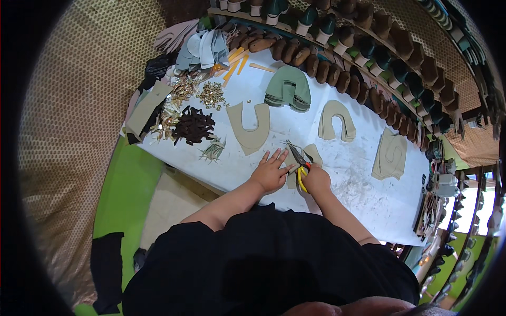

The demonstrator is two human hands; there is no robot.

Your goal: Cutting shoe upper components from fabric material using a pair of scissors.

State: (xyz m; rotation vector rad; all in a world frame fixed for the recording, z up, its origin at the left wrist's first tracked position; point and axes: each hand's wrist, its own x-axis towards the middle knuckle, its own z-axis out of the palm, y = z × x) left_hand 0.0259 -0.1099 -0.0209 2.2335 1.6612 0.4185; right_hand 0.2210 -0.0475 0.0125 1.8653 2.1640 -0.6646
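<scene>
— Starting closest in?

— With a black top (269, 247), then bare forearms reaching over the near edge of a white worktop (348, 197).

— And held in the right hand (317, 180)?

— Scissors (302, 169), yellow and red at the handles. Fingers closed around those handles, dark blades pointing away and slightly left. Hard to tell the spread of the blades.

— With the left hand (270, 172)?

— Grasping nothing visible. Lying palm down, fingers spread wide, just left of the scissors.

— And the tan piece (313, 154)?

— On the worktop, between and just beyond the hands, close by the blades. Partly hidden, so impossible to trace its whole outline.

— Farther off, to the left?

— Beyond the left hand, a U-shaped tan cutout (247, 141); left of that, a small heap of greyish-green strips (213, 150), then a dark brown pile (194, 125) and, past it, small gold pieces (212, 96).

— To the right?

— A tan stack (387, 160) near the far right end, and an arch-shaped tan stack (328, 124) nearer the middle.

— Farther still?

— An arch-shaped green stack (301, 92), yellow strips (242, 64) to its left, then a row of brown shoe lasts (342, 82) along the back, below racks lined with shoes (327, 26).
</scene>
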